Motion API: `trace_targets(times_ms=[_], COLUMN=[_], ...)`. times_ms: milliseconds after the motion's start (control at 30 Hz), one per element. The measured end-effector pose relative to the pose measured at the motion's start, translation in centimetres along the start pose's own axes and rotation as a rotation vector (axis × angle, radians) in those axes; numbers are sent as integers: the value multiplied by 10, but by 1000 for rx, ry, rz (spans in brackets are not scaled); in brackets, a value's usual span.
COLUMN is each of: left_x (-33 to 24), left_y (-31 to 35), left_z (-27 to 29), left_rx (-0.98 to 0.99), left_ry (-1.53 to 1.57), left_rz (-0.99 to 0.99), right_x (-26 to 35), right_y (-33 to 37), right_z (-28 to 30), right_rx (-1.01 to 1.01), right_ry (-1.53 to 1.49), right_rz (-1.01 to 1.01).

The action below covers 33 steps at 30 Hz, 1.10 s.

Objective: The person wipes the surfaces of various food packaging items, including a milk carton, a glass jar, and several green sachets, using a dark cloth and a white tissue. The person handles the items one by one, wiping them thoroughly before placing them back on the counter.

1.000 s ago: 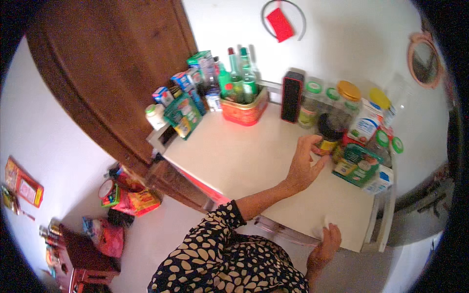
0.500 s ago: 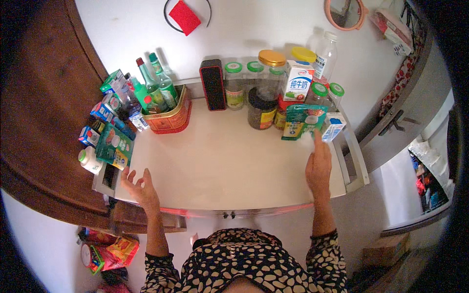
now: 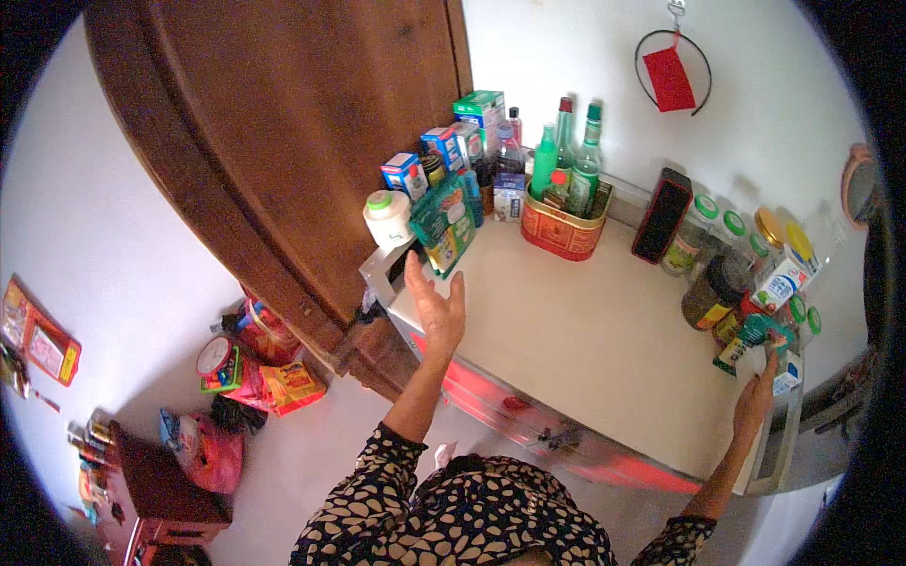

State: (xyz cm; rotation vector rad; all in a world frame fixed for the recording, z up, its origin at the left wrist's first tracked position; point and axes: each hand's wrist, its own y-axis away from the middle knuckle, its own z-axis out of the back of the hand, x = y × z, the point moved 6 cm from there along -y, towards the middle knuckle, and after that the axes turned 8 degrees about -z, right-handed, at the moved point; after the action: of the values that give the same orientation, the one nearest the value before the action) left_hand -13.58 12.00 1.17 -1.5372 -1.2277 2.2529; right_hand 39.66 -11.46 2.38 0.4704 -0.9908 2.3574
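Observation:
My left hand (image 3: pixel 439 307) is raised by the left front corner of the white-topped cabinet (image 3: pixel 566 311), fingers and thumb apart and nothing in it. Just beyond its fingertips stands a green pouch (image 3: pixel 442 222) with a yellow panel. Beside that pouch is a white tub (image 3: pixel 388 219) with a green lid. At the right side my right hand (image 3: pixel 753 404) is seen nearly edge-on, a finger stretched up in front of a second green pouch (image 3: pixel 761 332). A whitish patch (image 3: pixel 748 365) shows beside that finger; I cannot tell what it is. Whether the fingertips touch the pouch is unclear.
A red-gold basket (image 3: pixel 563 234) holds green bottles. Right of it stand a black speaker (image 3: pixel 662 216), lidded jars (image 3: pixel 689 236) and a milk carton (image 3: pixel 781 281). Small boxes (image 3: pixel 404 175) line the left edge beside a brown wooden door (image 3: pixel 293 141). Bags (image 3: pixel 293 385) lie on the floor.
The view has swung left, so the cabinet sits farther right and more of the floor shows. My left hand remains open near the left pouch, my right hand near the right one.

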Motion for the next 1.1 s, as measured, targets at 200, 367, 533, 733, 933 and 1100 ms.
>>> trace_targets(times_ms=[200, 367, 533, 733, 933, 1100], left_x=[11, 12, 16, 1, -27, -86], left_y=[-15, -24, -28, -21, 35, 88], left_z=[-11, -3, -11, -12, -32, -63], left_rx=[-11, -166, -58, -1, 235, 334], left_ry=[-194, -251, -195, -158, 625, 1205], left_rz=[-3, 11, -6, -138, 319, 880], right_x=[41, 48, 25, 25, 21, 105], right_y=[57, 84, 104, 113, 115, 109], right_z=[-3, -9, -20, -27, -27, -29], right_rx=[26, 47, 74, -15, -90, -326], right_ry=[-174, -158, -165, -63, -273, -348], right_rz=[-59, -150, -177, -37, -224, -281])
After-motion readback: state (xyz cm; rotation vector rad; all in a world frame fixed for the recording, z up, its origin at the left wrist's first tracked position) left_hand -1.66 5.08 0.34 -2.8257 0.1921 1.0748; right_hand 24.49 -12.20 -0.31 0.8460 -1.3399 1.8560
